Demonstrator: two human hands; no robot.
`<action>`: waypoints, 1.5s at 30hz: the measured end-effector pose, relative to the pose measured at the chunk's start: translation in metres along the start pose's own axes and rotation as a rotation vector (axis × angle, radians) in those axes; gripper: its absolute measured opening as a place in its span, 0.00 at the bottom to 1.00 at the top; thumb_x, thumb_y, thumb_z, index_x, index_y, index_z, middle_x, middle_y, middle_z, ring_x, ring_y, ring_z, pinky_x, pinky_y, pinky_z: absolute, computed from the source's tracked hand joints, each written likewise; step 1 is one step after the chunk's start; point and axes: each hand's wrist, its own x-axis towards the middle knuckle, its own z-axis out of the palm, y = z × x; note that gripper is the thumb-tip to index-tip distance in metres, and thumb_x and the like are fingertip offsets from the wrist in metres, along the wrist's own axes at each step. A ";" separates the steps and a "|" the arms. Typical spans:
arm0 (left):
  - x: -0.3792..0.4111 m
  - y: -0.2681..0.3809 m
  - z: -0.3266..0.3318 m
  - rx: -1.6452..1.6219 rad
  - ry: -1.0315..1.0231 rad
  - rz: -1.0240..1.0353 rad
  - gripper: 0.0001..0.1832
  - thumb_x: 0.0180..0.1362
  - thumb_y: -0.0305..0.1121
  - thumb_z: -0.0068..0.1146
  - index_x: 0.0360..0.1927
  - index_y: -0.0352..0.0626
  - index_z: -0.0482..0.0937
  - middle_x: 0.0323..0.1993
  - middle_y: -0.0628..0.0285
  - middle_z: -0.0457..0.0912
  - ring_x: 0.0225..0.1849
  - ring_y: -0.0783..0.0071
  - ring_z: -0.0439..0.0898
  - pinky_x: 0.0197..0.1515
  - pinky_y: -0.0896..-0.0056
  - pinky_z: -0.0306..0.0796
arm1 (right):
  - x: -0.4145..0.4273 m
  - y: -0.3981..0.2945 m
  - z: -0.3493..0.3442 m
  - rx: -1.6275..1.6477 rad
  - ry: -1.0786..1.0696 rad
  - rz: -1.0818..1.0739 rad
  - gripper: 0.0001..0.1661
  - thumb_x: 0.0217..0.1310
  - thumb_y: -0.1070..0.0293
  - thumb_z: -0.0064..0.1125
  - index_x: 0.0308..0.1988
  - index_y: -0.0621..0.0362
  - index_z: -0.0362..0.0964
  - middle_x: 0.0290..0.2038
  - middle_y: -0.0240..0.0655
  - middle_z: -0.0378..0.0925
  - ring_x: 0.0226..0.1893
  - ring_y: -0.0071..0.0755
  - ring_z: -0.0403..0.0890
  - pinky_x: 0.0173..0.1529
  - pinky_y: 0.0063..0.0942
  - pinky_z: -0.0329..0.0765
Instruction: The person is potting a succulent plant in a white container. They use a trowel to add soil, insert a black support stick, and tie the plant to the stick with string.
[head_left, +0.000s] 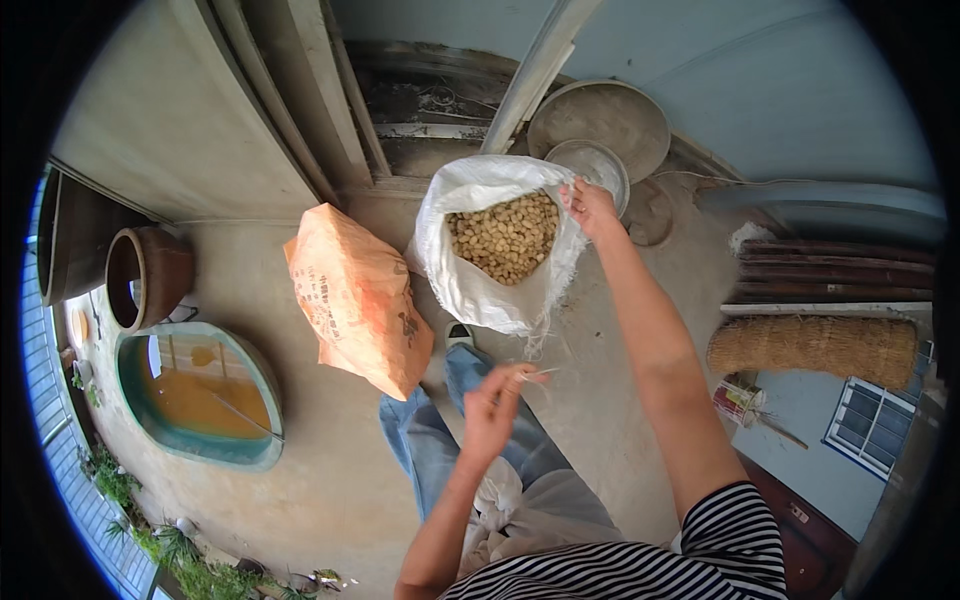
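A white woven sack (480, 300) stands wide open on the floor in front of me. Inside it lie pale brown, nut-sized pieces (506, 236) that look like unshelled peanuts. My right hand (589, 206) grips the sack's rim on the right side, where loose threads hang from the frayed edge. Closer to my body, my left hand (495, 409) pinches a thin white strand (536, 374) between its fingers, apart from the sack. An orange bag (360, 300) bearing dark writing stands to the left of the white one, near my jeans.
Two round shallow pans (600, 124) lean by the wall behind the sack. A green tub (247, 442) holding brownish water and a brown glazed pot (165, 274) stand at left. On the right are a rolled straw mat (814, 349) and stacked dark poles (832, 270).
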 end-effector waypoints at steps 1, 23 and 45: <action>0.008 0.010 -0.007 -0.126 -0.002 -0.129 0.12 0.72 0.30 0.47 0.48 0.37 0.81 0.43 0.60 0.88 0.22 0.78 0.73 0.27 0.74 0.68 | 0.000 -0.001 -0.002 0.025 -0.060 0.014 0.12 0.73 0.65 0.55 0.46 0.65 0.73 0.38 0.42 0.83 0.27 0.29 0.79 0.29 0.26 0.78; -0.067 0.013 -0.020 -0.444 0.101 -0.112 0.16 0.75 0.37 0.43 0.51 0.35 0.77 0.29 0.59 0.80 0.36 0.72 0.78 0.43 0.70 0.70 | -0.301 0.141 -0.046 0.209 -0.493 0.444 0.21 0.74 0.57 0.53 0.50 0.64 0.78 0.42 0.40 0.84 0.25 0.18 0.74 0.33 0.19 0.74; 0.002 -0.039 -0.024 -0.094 -0.147 -0.462 0.17 0.70 0.38 0.54 0.55 0.39 0.80 0.32 0.67 0.84 0.22 0.89 0.66 0.22 0.84 0.58 | -0.395 0.156 -0.061 -0.609 -0.577 0.017 0.15 0.75 0.66 0.50 0.48 0.62 0.80 0.24 0.29 0.79 0.21 0.16 0.75 0.26 0.19 0.73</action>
